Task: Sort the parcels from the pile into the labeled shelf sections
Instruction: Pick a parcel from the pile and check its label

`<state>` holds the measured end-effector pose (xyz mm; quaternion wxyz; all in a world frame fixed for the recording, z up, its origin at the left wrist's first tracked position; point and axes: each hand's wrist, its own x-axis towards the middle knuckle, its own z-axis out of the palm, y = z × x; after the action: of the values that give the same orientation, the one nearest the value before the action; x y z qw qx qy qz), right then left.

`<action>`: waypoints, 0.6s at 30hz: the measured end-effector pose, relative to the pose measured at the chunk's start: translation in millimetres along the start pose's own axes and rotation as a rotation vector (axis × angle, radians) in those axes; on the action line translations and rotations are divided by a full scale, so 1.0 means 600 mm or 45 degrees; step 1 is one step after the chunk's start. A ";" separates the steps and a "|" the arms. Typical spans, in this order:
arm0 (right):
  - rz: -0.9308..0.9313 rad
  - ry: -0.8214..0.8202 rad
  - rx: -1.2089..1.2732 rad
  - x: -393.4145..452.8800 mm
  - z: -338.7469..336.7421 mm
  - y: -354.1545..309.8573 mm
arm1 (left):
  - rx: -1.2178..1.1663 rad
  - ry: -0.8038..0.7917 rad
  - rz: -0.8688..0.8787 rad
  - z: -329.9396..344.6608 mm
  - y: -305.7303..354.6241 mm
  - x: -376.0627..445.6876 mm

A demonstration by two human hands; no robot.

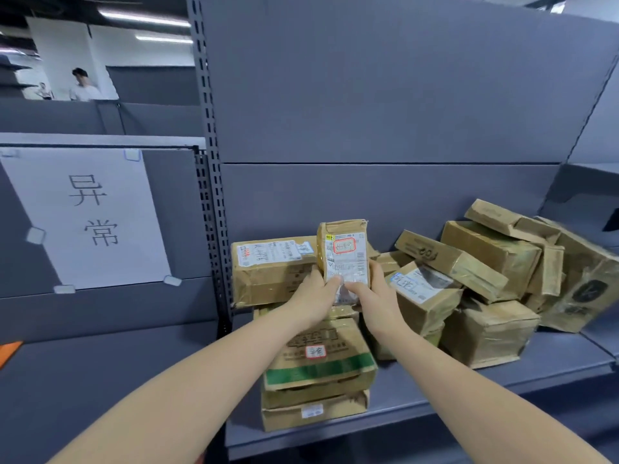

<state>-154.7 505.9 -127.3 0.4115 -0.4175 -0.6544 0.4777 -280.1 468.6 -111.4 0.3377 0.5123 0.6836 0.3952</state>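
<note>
A small upright cardboard parcel (345, 252) with a white shipping label and a red-framed sticker is held above the pile. My left hand (313, 296) grips its lower left edge, thumb on the label. My right hand (375, 296) grips its lower right side. Below lies a stack of flat parcels (318, 366), the upper one with a green stripe. A wider box (271, 272) stands behind on the left. The pile of taped brown parcels (485, 279) spreads to the right on the grey shelf (502, 380).
A white paper sign (87, 216) with two handwritten characters is taped to the left shelf section's back panel. A perforated upright post (214, 195) divides the two sections. An orange corner (8, 351) shows at the far left. Two people stand far behind at upper left.
</note>
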 end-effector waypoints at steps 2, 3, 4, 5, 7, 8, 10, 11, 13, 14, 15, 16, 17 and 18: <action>-0.001 -0.002 -0.006 -0.017 0.030 -0.008 | 0.020 0.004 -0.003 -0.024 -0.020 -0.009; -0.002 0.008 0.005 -0.025 0.045 -0.011 | 0.024 0.005 -0.002 -0.037 -0.027 -0.017; 0.003 0.021 0.027 -0.032 0.060 -0.012 | 0.032 0.011 -0.003 -0.050 -0.032 -0.026; 0.020 0.041 0.050 -0.039 0.073 -0.013 | 0.037 0.016 0.005 -0.062 -0.038 -0.035; 0.032 0.052 0.034 -0.054 0.098 -0.016 | 0.046 0.019 -0.004 -0.081 -0.053 -0.052; 0.036 0.045 0.008 -0.063 0.109 -0.018 | 0.048 0.019 -0.011 -0.089 -0.059 -0.063; 0.038 0.017 -0.003 -0.077 0.127 -0.020 | 0.043 0.016 -0.018 -0.103 -0.073 -0.081; 0.031 0.001 -0.008 -0.084 0.135 -0.023 | 0.033 0.019 -0.017 -0.109 -0.079 -0.091; 0.033 -0.032 -0.017 -0.096 0.150 -0.025 | 0.010 0.038 -0.037 -0.122 -0.088 -0.111; 0.047 -0.044 -0.019 -0.103 0.157 -0.023 | 0.006 0.048 -0.063 -0.128 -0.092 -0.120; 0.058 -0.057 -0.028 -0.112 0.164 -0.026 | 0.004 0.052 -0.079 -0.133 -0.095 -0.130; 0.057 -0.066 -0.052 -0.120 0.170 -0.025 | 0.007 0.052 -0.100 -0.135 -0.100 -0.137; 0.054 -0.071 -0.071 -0.126 0.176 -0.022 | 0.010 0.055 -0.113 -0.138 -0.105 -0.145; 0.056 -0.099 -0.078 -0.134 0.180 -0.022 | 0.000 0.049 -0.134 -0.140 -0.110 -0.154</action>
<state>-232.7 397.7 -147.9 0.3622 -0.4254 -0.6749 0.4821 -358.5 351.9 -126.4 0.3447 0.4680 0.7160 0.3867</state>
